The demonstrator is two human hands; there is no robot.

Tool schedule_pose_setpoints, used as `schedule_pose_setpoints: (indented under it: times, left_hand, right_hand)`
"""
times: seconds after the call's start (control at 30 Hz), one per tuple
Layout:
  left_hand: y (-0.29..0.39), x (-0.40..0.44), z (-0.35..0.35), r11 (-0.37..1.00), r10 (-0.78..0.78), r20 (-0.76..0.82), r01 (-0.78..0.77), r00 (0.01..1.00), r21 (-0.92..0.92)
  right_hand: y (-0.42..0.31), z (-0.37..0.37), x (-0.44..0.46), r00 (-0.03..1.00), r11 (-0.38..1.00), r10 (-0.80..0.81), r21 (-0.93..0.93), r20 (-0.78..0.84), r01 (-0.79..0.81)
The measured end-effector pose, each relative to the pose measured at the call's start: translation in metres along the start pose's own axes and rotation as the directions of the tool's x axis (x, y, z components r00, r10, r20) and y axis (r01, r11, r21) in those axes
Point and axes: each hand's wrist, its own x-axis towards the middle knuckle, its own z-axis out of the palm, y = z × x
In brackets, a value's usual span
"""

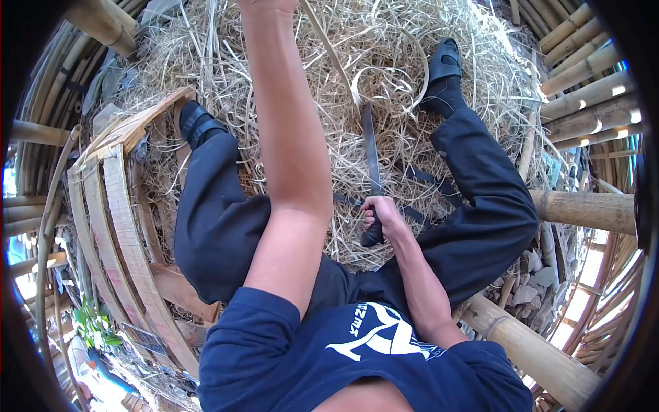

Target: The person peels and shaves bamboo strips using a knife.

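Note:
My right hand (384, 214) is closed around the dark handle of a long knife (371, 151), its blade pointing away from me. The blade's tip meets a pale, thin bamboo strip (329, 48), and I cannot tell whether it is cutting in. From there the strip runs up to the top edge, close to my left hand (268, 4). That arm is stretched far forward, and only the base of the hand shows. Its fingers are out of frame, so a hold on the strip cannot be made out. A loose curl of strip (391, 69) lies beside the tip.
Pale shavings (171, 62) cover the ground between and beyond my outstretched legs. A slatted wooden crate (120, 206) stands at the left. Bamboo poles (583, 209) form the right side, with a thick pole (528, 350) near my right hip. Broken stones (532, 281) lie near there.

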Motion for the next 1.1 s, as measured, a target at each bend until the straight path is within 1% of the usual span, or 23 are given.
schedule_pose_setpoints:
  times: [0.03,0.07,0.1,0.13,0.17,0.23,0.37,0.43,0.47,0.5,0.57,0.6,0.63,0.67,0.7,0.77,0.83,0.9,0.93,0.97,1.0,1.03,1.1]
  left_hand:
    - [0.0,-0.001,-0.001,1.0,0.005,0.016,-0.005,1.0,-0.012]
    - [-0.001,-0.003,-0.001,1.0,0.001,0.012,-0.001,1.0,-0.011]
    - [0.0,-0.004,0.002,1.0,-0.008,-0.02,0.009,1.0,0.004]
    - [0.001,-0.004,0.005,1.0,-0.016,-0.052,0.016,0.999,0.017]
    - [0.001,-0.004,0.003,1.0,-0.016,-0.054,0.017,0.998,0.015]
    - [0.0,-0.003,0.002,1.0,-0.005,0.005,0.005,1.0,0.006]
    - [-0.001,-0.003,0.002,1.0,0.005,-0.037,-0.004,0.999,0.025]
    - [-0.005,0.0,-0.006,0.999,-0.009,-0.01,0.009,1.0,-0.045]
    - [-0.005,-0.002,-0.008,0.999,-0.015,-0.008,0.014,1.0,-0.046]
    - [-0.004,-0.004,-0.006,0.999,-0.019,-0.049,0.017,0.999,-0.043]
    - [-0.007,0.001,-0.005,0.999,-0.016,-0.062,0.013,0.998,-0.049]
    - [-0.006,0.002,-0.005,0.998,-0.025,0.005,0.025,1.0,-0.056]
    - [-0.004,0.0,-0.008,0.998,-0.035,0.057,0.039,0.998,-0.059]
    - [-0.007,0.001,-0.008,0.997,-0.016,-0.003,0.016,1.0,-0.073]
    - [-0.009,-0.002,-0.009,0.997,-0.019,-0.007,0.018,1.0,-0.077]
    - [-0.006,-0.002,-0.006,0.997,-0.064,-0.065,0.061,0.996,-0.049]
    - [-0.003,-0.001,-0.007,0.998,-0.037,0.016,0.038,0.999,-0.049]
    - [-0.002,-0.004,-0.003,0.998,-0.06,-0.007,0.06,0.998,-0.034]
    - [-0.003,-0.004,0.001,0.999,-0.048,-0.038,0.047,0.998,-0.02]
    - [-0.001,-0.005,0.001,0.999,-0.053,-0.048,0.052,0.997,-0.016]
    - [-0.002,-0.003,0.0,0.998,-0.06,-0.031,0.059,0.998,-0.026]
    - [-0.002,-0.002,-0.001,0.997,-0.067,-0.013,0.066,0.998,-0.037]
    - [-0.004,-0.002,-0.003,0.998,-0.058,-0.008,0.057,0.998,-0.028]
  right_hand:
    - [0.002,-0.001,-0.004,1.0,1.0,0.004,-0.002,-0.002,-0.004]
    - [0.005,-0.003,-0.008,0.944,0.916,-0.277,-0.347,-0.18,0.203]
    - [0.004,-0.001,-0.015,0.785,0.678,-0.573,-0.673,-0.234,0.295]
    - [-0.001,0.001,-0.03,0.636,0.499,-0.758,-0.756,-0.145,0.423]
    - [-0.003,0.0,-0.032,0.636,0.499,-0.758,-0.758,-0.146,0.421]
    - [-0.008,0.0,-0.031,0.464,0.406,-0.878,-0.689,-0.113,0.6]
    - [-0.002,-0.003,-0.005,0.466,0.447,-0.879,-0.525,-0.105,0.724]
    - [0.01,-0.011,0.025,0.41,0.4,-0.904,-0.569,-0.118,0.718]
    - [0.01,-0.012,0.029,0.677,0.574,-0.706,-0.727,-0.208,0.376]
    - [0.011,-0.016,0.033,0.824,0.602,-0.437,-0.798,-0.361,-0.03]
    - [0.027,-0.03,0.057,0.823,0.662,-0.394,-0.748,-0.409,-0.054]
    - [0.017,-0.017,0.036,0.925,0.828,-0.236,-0.559,-0.298,0.031]
    - [0.012,-0.024,0.042,0.924,0.824,-0.241,-0.566,-0.297,0.033]
    - [0.012,-0.037,0.049,0.998,0.975,0.054,-0.214,-0.031,-0.06]
    - [0.011,-0.045,0.051,0.922,0.956,0.214,0.124,0.323,-0.265]
    - [0.002,-0.027,0.023,0.93,0.958,0.199,0.138,0.308,-0.25]
    - [0.0,-0.012,-0.003,0.985,0.961,-0.163,-0.234,-0.058,0.145]
    - [-0.002,-0.003,-0.021,0.949,0.896,-0.279,-0.395,-0.145,0.203]
    - [-0.003,-0.001,-0.023,0.758,0.671,-0.638,-0.579,-0.133,0.463]
    - [-0.003,0.0,-0.028,0.458,0.339,-0.888,-0.725,-0.037,0.599]
    - [-0.011,0.005,-0.036,0.502,0.423,-0.864,-0.591,-0.036,0.687]
    - [-0.018,0.014,-0.045,0.338,0.266,-0.941,-0.574,0.02,0.774]
    - [-0.025,0.021,-0.041,0.329,0.302,-0.944,-0.36,0.013,0.882]
